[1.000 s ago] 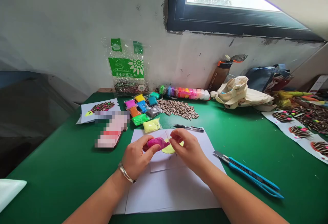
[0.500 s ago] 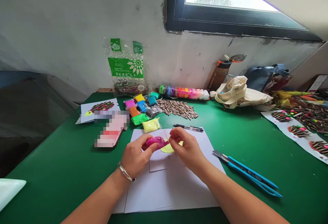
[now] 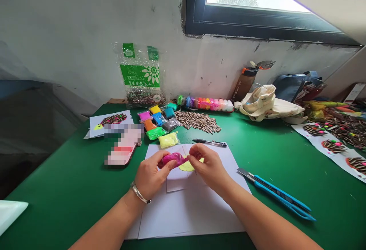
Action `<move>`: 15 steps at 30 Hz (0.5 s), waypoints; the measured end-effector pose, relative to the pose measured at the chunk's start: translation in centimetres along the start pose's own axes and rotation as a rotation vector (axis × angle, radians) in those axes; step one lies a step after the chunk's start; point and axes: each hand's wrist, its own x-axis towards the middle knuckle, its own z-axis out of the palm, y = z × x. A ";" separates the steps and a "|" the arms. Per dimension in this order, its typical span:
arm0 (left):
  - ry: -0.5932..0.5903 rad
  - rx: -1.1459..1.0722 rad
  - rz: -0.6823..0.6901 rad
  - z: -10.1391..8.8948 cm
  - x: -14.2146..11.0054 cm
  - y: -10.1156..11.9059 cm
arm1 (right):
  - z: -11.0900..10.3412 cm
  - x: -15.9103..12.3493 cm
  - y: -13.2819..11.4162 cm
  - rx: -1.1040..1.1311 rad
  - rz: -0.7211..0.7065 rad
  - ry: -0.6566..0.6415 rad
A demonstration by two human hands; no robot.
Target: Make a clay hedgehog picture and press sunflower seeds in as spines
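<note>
My left hand (image 3: 154, 172) is closed round a magenta packet of modelling clay (image 3: 174, 159), thumb in front and fingers behind. At the packet's right end, my right hand (image 3: 207, 164) pinches its narrow, pulled-out tip between thumb and forefinger. Both hands are raised over a small white card (image 3: 175, 185) that rests on larger white paper (image 3: 194, 215). A flat yellow clay shape (image 3: 186, 166) with thin drawn lines below it shows on the card, partly hidden by my right hand.
Several coloured clay packets (image 3: 156, 133) and a heap of sunflower seeds (image 3: 198, 122) sit behind the paper. A black pen (image 3: 210, 142) touches its far edge. To the right lies a blue utility knife (image 3: 277, 194). A pinkish, blurred object (image 3: 124, 147) is on the left.
Hardly anything differs. Both hands keep the same hold on the magenta packet, and the view has shifted very slightly.
</note>
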 end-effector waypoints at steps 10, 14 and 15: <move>0.004 0.009 -0.021 -0.1 0.0 0.3 | 0.0 -0.2 0.0 -0.119 -0.136 0.036; -0.005 -0.008 -0.015 -0.2 -0.1 0.4 | 0.1 -0.3 0.0 -0.138 -0.166 0.087; -0.008 -0.013 -0.014 -0.2 -0.2 0.4 | 0.1 -0.3 0.1 -0.135 -0.169 0.094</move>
